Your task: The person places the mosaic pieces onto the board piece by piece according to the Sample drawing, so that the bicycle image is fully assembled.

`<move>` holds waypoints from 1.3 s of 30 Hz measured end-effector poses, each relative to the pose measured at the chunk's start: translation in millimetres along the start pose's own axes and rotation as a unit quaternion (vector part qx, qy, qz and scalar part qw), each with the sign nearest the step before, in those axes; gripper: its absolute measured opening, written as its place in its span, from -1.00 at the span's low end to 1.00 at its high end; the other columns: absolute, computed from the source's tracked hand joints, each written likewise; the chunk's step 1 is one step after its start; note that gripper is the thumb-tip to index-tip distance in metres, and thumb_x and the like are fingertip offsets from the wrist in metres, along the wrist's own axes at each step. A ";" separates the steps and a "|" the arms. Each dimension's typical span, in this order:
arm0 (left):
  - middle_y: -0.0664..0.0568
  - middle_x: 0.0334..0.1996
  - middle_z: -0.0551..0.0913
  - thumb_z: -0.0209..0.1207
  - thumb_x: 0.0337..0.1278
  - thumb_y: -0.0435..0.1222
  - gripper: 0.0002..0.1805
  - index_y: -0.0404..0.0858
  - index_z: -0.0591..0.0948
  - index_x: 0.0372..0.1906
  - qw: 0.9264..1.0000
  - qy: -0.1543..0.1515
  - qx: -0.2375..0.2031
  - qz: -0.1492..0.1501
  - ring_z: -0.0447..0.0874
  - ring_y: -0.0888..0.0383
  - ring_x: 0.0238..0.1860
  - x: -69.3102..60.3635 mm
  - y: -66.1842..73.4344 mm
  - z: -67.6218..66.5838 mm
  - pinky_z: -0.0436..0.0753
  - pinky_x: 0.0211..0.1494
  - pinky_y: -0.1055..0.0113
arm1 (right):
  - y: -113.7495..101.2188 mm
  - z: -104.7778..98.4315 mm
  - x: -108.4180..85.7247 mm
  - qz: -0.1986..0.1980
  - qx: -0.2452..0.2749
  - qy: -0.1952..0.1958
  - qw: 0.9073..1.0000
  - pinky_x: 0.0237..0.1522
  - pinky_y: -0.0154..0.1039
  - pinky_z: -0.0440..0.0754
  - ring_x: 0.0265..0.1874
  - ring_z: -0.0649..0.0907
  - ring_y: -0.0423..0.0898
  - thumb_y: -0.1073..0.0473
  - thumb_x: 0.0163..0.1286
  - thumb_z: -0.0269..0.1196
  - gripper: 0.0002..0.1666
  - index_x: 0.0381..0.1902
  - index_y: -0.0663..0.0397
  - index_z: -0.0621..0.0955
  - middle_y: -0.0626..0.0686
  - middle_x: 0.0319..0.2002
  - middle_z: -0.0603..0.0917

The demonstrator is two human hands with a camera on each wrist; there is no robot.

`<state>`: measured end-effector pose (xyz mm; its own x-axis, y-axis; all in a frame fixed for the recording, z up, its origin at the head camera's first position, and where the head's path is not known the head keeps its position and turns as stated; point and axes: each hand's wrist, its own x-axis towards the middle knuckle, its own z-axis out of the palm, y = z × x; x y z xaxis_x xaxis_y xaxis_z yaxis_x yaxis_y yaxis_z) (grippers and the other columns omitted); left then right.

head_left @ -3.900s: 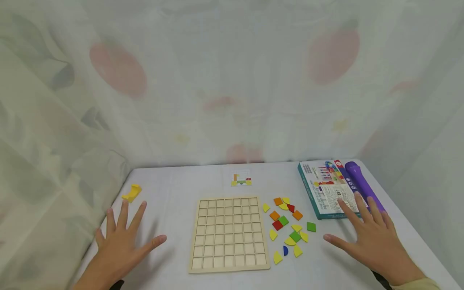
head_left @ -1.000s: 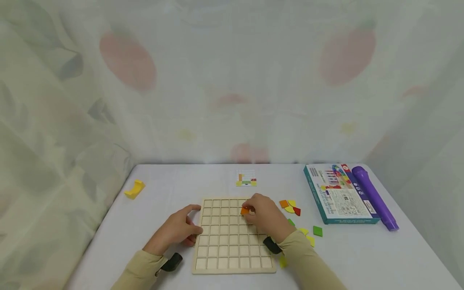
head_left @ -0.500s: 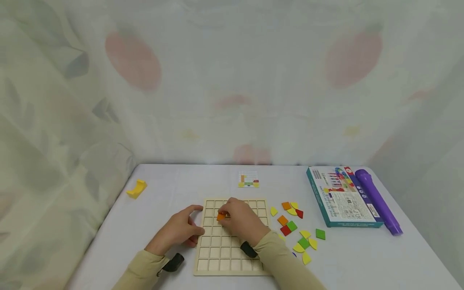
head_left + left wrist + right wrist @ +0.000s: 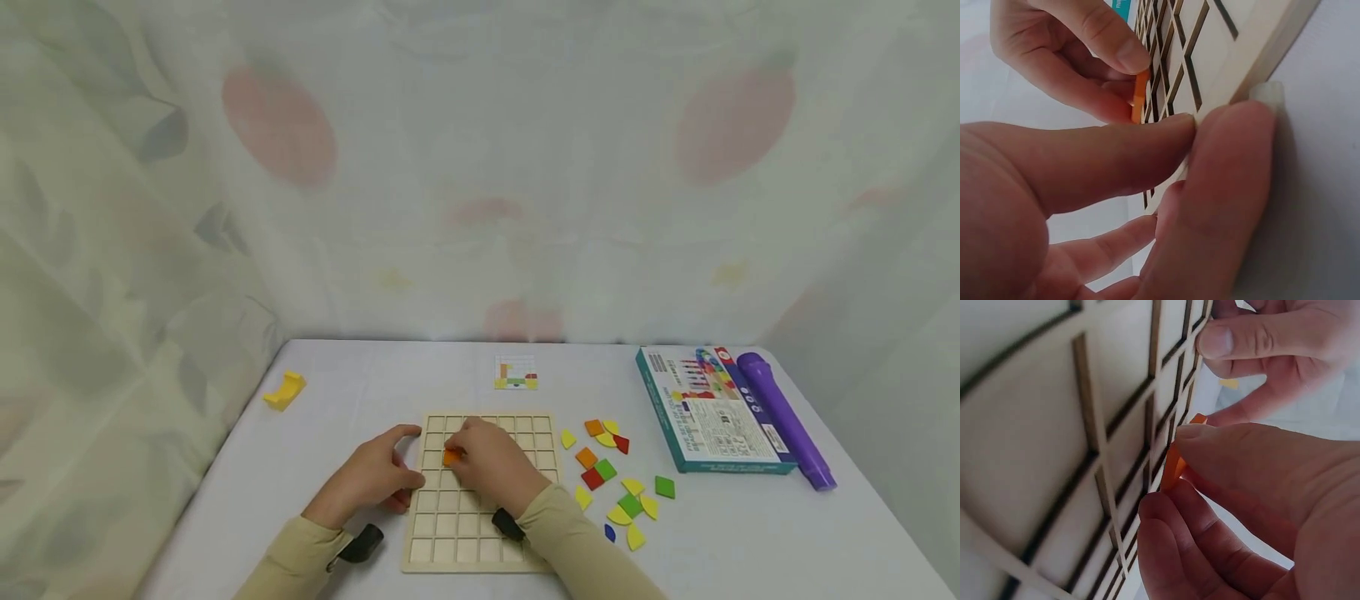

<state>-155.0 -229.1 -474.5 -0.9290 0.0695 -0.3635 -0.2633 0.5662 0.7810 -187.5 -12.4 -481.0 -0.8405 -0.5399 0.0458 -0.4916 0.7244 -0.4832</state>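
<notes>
A pale wooden grid board (image 4: 445, 525) with square recesses lies on the white table. My left hand (image 4: 372, 473) holds its left edge; in the left wrist view the thumb presses the rim and the fingers curl at its side. Over the board's upper left, my right hand (image 4: 495, 462) pinches an orange square tile (image 4: 451, 457) between thumb and fingers. The right wrist view has the orange tile (image 4: 1175, 464) tilted against the grid. Whether it sits inside a recess cannot be told.
Loose tiles lie right of the board: yellow quarter-circles (image 4: 636, 536), green squares (image 4: 664, 487), red and orange ones, and a blue half-round (image 4: 610, 532). Behind are a pattern card (image 4: 516, 372), a box (image 4: 712, 417), a purple microphone-shaped stick (image 4: 783, 421) and a yellow curved piece (image 4: 284, 390).
Both hands were spread beside the board at first. The left then took the board's edge. The right picked up an orange tile and carried it left across the grid, slightly nearer lately.
</notes>
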 end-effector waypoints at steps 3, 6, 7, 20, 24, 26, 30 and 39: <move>-0.16 -0.32 0.63 0.51 0.14 -0.42 -0.09 -0.15 0.40 0.60 1.000 0.001 0.011 -0.001 0.76 0.03 -0.54 -0.8 0.1 -0.4 0.82 -0.47 0.19 | -1.2 3.6 -1.2 -0.005 -0.002 -0.001 1.000 -0.15 -0.41 0.65 -0.29 0.60 -0.28 0.16 0.47 0.44 -0.72 0.10 0.00 0.84 -0.08 -0.12 0.72; -0.16 -0.32 0.63 0.50 0.14 -0.41 -0.09 -0.15 0.39 0.60 1.000 0.001 0.013 -0.004 0.76 0.04 -0.54 -1.7 0.7 -1.0 0.82 -0.47 0.20 | -2.4 4.5 -2.4 -0.011 -0.005 0.002 1.000 -0.16 -0.42 0.65 -0.29 0.61 -0.27 0.18 0.46 0.44 -0.72 0.09 0.02 0.84 -0.07 -0.13 0.72; -0.16 -0.31 0.63 0.50 0.14 -0.41 -0.09 -0.14 0.39 0.61 1.000 -0.001 0.011 -0.005 0.76 0.04 -0.53 -1.7 0.9 -1.2 0.82 -0.46 0.20 | -2.8 4.2 -2.7 -0.012 -0.006 0.005 1.000 -0.15 -0.41 0.66 -0.28 0.61 -0.26 0.19 0.46 0.44 -0.72 0.09 0.02 0.84 -0.07 -0.13 0.71; -0.16 -0.30 0.64 0.49 0.15 -0.41 -0.08 -0.11 0.38 0.62 1.000 -0.005 0.003 -0.004 0.76 0.03 -0.51 -0.7 2.6 0.2 0.83 -0.44 0.19 | -1.2 3.8 -2.5 -0.003 0.003 0.009 1.000 -0.11 -0.41 0.67 -0.23 0.63 -0.23 0.20 0.51 0.41 -0.72 0.13 0.05 0.83 -0.04 -0.09 0.71; -0.16 -0.31 0.63 0.50 0.14 -0.41 -0.08 -0.11 0.39 0.61 1.000 -0.003 0.004 -0.004 0.76 0.03 -0.53 -1.2 2.0 -0.3 0.82 -0.46 0.19 | -2.4 4.6 -2.4 -0.001 0.014 0.012 1.000 -0.13 -0.43 0.65 -0.24 0.62 -0.25 0.22 0.51 0.40 -0.72 0.12 0.06 0.83 -0.04 -0.09 0.72; -0.16 -0.31 0.63 0.51 0.13 -0.41 -0.08 -0.11 0.39 0.61 1.000 0.000 0.007 -0.004 0.75 0.03 -0.54 -0.7 2.5 -0.8 0.82 -0.47 0.18 | -3.1 4.0 -1.9 0.000 0.018 0.013 1.000 -0.15 -0.43 0.65 -0.24 0.62 -0.26 0.23 0.50 0.40 -0.72 0.12 0.06 0.83 -0.04 -0.09 0.72; -0.15 -0.32 0.62 0.51 0.14 -0.40 -0.08 -0.11 0.39 0.61 1.000 0.001 0.011 -0.004 0.75 0.04 -0.55 0.3 2.7 -0.7 0.82 -0.48 0.19 | -2.7 4.1 -1.5 0.003 0.020 0.011 1.000 -0.15 -0.43 0.64 -0.24 0.61 -0.26 0.23 0.50 0.40 -0.71 0.12 0.05 0.83 -0.05 -0.09 0.71; -0.16 -0.31 0.63 0.50 0.16 -0.39 -0.08 -0.10 0.39 0.61 1.000 -0.004 0.011 -0.010 0.76 0.03 -0.54 0.8 1.6 -1.2 0.82 -0.46 0.20 | -2.4 4.0 -0.5 0.002 0.020 0.004 1.000 -0.14 -0.43 0.63 -0.24 0.60 -0.26 0.23 0.49 0.42 -0.70 0.13 0.05 0.83 -0.05 -0.08 0.71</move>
<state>-156.4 -229.0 -472.9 -0.9214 0.0652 -0.3832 -0.2754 0.5861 0.7620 -185.0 -15.6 -483.3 -0.8442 -0.5336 0.0500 -0.4787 0.7087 -0.5182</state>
